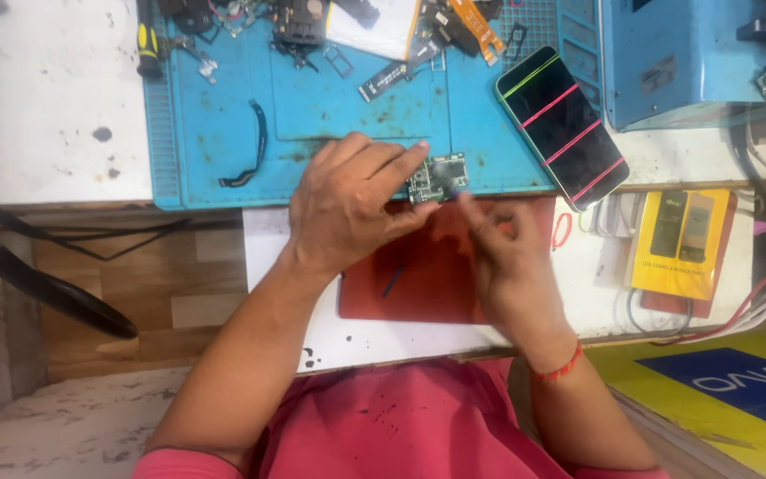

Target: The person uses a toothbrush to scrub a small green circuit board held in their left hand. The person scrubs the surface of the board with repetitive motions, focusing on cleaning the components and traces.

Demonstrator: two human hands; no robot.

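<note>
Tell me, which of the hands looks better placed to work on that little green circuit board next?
The right hand, probably: its fingertips hover free beside the circuit board, while the left hand is busy pinning the board at the blue mat's edge.

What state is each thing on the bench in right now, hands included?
Circuit board: bare, out of any housing, pinched in the left hand's fingers.
Left hand: closed on the board's left edge.
Right hand: blurred, a fingertip at the board's right edge; grip unclear.
Phone: screen dark, wrapped with rubber bands, lying flat.
Blue mat: flat, strewn with loose parts.
Black flex cable: loose, curved on the mat.
Red pad: flat under the hands.
</note>
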